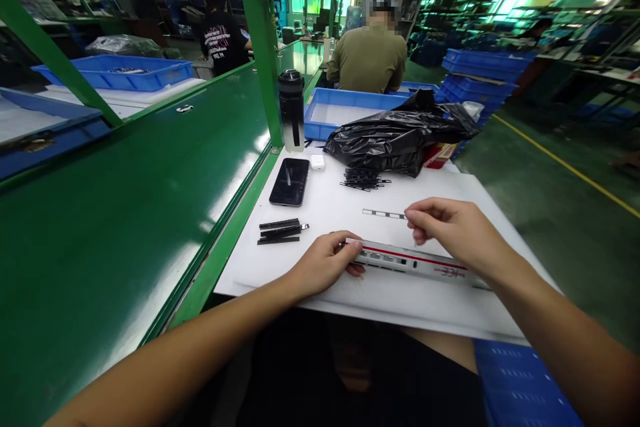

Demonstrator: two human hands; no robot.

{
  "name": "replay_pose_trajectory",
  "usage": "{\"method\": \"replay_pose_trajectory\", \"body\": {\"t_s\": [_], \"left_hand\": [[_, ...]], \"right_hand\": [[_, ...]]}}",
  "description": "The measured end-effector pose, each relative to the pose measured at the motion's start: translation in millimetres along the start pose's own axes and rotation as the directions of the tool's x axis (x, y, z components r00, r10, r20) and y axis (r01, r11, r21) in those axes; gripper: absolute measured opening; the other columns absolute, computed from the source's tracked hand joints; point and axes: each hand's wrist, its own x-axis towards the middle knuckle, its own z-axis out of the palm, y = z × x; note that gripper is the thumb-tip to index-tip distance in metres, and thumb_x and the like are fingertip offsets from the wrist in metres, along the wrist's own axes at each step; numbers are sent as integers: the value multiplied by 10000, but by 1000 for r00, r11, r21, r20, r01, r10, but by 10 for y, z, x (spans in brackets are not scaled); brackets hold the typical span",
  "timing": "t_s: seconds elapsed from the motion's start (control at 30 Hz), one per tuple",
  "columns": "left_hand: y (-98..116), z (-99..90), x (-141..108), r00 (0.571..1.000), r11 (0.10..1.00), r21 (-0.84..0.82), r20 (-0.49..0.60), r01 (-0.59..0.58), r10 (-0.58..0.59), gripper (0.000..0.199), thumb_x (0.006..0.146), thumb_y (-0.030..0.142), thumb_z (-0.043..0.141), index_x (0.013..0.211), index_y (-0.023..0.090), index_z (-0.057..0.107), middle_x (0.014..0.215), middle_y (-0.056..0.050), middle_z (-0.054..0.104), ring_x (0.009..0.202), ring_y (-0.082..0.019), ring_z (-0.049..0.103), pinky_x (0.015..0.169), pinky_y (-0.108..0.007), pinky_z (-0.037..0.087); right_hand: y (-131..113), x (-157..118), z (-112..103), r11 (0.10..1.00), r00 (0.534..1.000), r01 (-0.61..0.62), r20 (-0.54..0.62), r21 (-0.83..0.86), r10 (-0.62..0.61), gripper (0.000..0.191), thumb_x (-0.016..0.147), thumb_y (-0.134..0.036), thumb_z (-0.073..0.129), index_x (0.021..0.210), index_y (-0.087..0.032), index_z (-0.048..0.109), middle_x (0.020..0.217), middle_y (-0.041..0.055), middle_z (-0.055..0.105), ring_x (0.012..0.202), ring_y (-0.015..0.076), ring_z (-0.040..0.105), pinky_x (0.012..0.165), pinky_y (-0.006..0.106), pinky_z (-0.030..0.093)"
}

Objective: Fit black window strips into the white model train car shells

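Observation:
My left hand (pixel 334 259) grips the left end of a white model train car shell (pixel 400 261) with a red stripe and a row of window openings. The shell lies across the white foam sheet, its right end partly hidden behind my right forearm. Above it, my right hand (pixel 440 221) pinches the right end of a thin window strip (pixel 383 213) with dark and clear sections. The strip points left, apart from the shell. Beyond the strip is a pile of thin black strips (pixel 364 179). Left of my left hand lie several dark flat bars (pixel 281 232).
A phone (pixel 290 181), a white earbud case (pixel 317 162) and a dark bottle (pixel 292 110) stand along the left side. A black plastic bag (pixel 395 137) and a blue tray (pixel 350 103) are at the back. A green conveyor (pixel 150 167) runs left. One person (pixel 373 53) sits ahead.

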Motion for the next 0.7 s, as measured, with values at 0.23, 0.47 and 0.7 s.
{"method": "replay_pose_trajectory", "body": {"t_s": [0.23,0.47,0.7], "left_hand": [[-1,-4,12,998,996,-64,3,66,-66,424,979,476,465,962,92,645,806,-113,726,738,-210,733,714,-311,601],[-12,-2,11,998,996,-65,9,67,-66,453,972,501,467,977,86,649,801,-122,727,719,-207,730,701,-316,601],[-29,-4,7,997,994,-75,9,79,-79,449,950,534,500,953,105,633,758,-96,719,694,-202,732,694,-311,594]], "right_hand": [[-2,-556,144,998,997,-63,48,-11,63,343,831,-524,678,904,-189,697,650,34,695,564,161,647,567,272,537],[16,-647,281,990,996,-79,-54,-116,74,268,857,-484,664,913,-223,675,698,-1,703,594,155,663,596,262,512],[110,-666,322,983,994,-27,-109,-181,8,236,877,-475,631,929,-249,676,704,-3,701,630,178,675,599,279,508]]}}
